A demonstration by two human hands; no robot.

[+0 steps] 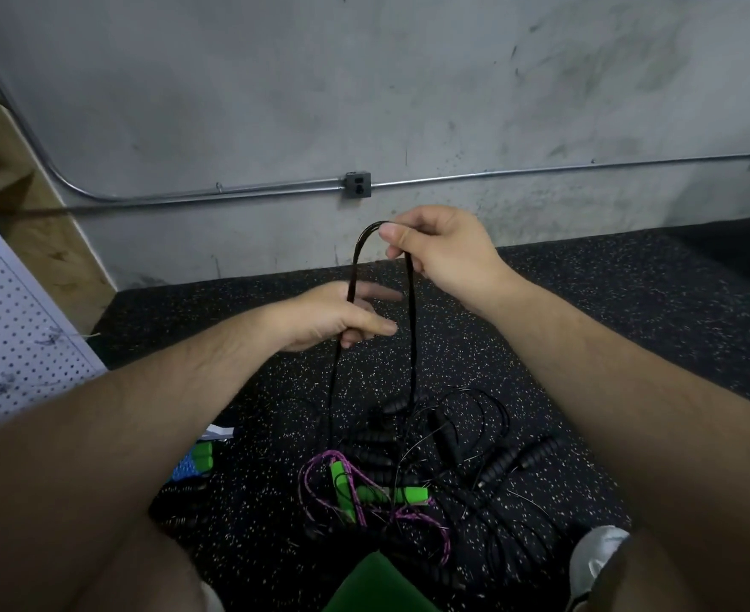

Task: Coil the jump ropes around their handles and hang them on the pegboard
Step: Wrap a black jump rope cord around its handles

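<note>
My right hand pinches the top of a folded black jump rope, lifted above the floor. Its two strands hang down to a tangled pile of black ropes and ribbed black handles. My left hand is lower, its fingers curled loosely around the left strand. A purple braided rope with green handles lies in front of the pile. A white pegboard stands at the left edge.
The speckled black rubber floor runs to a grey concrete wall with a conduit and an outlet box. Another green-handled item lies near the pegboard's base. A shoe shows at lower right.
</note>
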